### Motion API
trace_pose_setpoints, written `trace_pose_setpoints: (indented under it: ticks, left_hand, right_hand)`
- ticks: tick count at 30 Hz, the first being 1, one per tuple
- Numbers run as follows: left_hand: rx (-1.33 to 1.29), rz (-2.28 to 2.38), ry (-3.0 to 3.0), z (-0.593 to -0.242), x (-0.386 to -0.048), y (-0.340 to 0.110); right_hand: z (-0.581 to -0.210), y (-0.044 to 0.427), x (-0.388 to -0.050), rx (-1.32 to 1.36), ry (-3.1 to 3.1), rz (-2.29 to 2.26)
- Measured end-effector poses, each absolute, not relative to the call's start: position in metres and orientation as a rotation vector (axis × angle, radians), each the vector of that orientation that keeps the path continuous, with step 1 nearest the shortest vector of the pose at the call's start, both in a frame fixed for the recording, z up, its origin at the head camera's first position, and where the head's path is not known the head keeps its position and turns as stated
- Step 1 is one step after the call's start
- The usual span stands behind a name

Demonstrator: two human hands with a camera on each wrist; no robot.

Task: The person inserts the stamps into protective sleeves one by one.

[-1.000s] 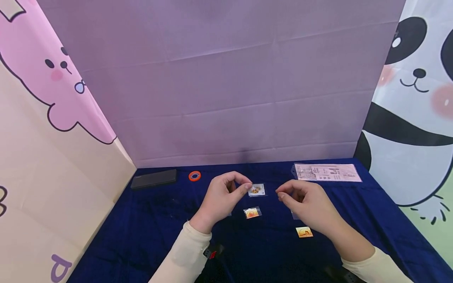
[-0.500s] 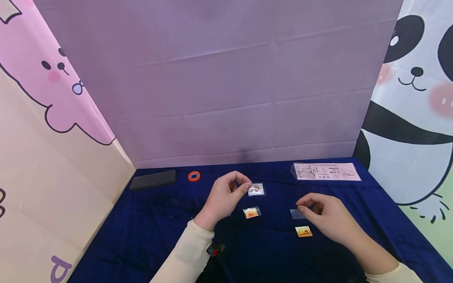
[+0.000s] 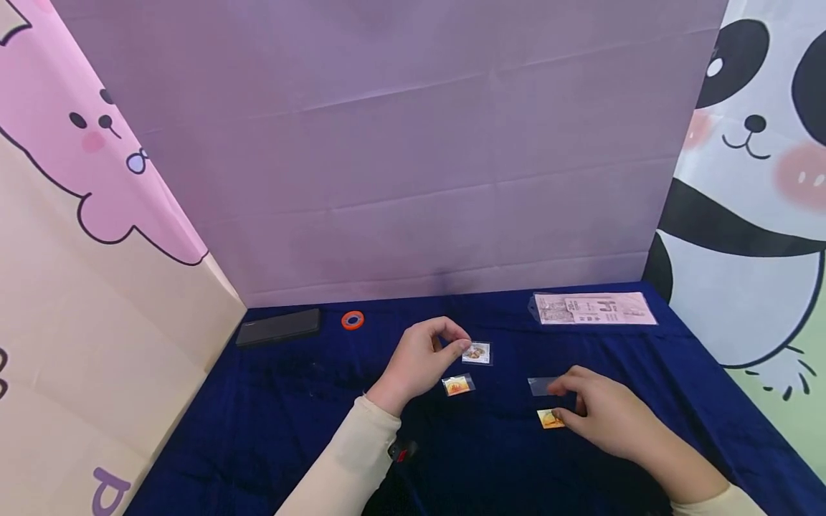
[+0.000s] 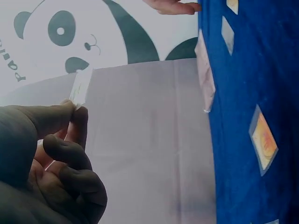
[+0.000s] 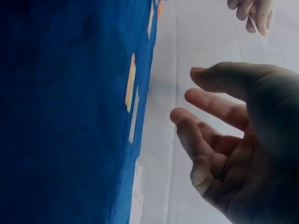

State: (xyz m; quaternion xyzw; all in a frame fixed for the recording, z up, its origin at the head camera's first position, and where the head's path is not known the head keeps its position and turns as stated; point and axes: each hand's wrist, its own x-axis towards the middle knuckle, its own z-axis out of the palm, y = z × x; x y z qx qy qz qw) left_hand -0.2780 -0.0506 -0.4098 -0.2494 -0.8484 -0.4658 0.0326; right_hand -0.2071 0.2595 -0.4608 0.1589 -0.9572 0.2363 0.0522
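Note:
My left hand (image 3: pixel 422 362) pinches a small sleeved picture card (image 3: pixel 477 352) by its left edge, between thumb and forefinger; the left wrist view shows the card (image 4: pixel 81 88) raised above the cloth. Below it in the head view lies another sleeved card (image 3: pixel 457 385) with an orange picture. My right hand (image 3: pixel 606 412) hovers at the right with thumb and forefinger apart, nothing between them. Its fingers overlap a clear sleeve (image 3: pixel 540 387) and an orange card (image 3: pixel 548 419) in the head view, while the right wrist view shows the hand (image 5: pixel 229 140) off the cloth.
On the blue cloth (image 3: pixel 290 430) stand a dark flat box (image 3: pixel 279 327) at the back left, an orange tape roll (image 3: pixel 353 320) beside it, and a pink printed packet (image 3: pixel 596 309) at the back right. Printed curtains surround the table.
My right hand has moved right and down toward the orange card, and its thumb and forefinger have parted. My left hand, still pinching its card, has shifted slightly right.

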Motion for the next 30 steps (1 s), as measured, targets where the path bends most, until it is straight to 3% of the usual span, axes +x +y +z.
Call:
trace_pose_setpoints:
  ticks: [14, 30]
  left_hand:
    - [-0.640, -1.384, -2.765, -0.448, -0.310, -0.027]
    - [-0.422, -1.324, -2.894, -0.475, -0.322, 0.008]
  right_hand:
    - [-0.474, 0.264, -0.212, 0.561, -3.023, 0.746]
    - [-0.482, 0.269, -0.211, 0.633, -3.021, 0.847]
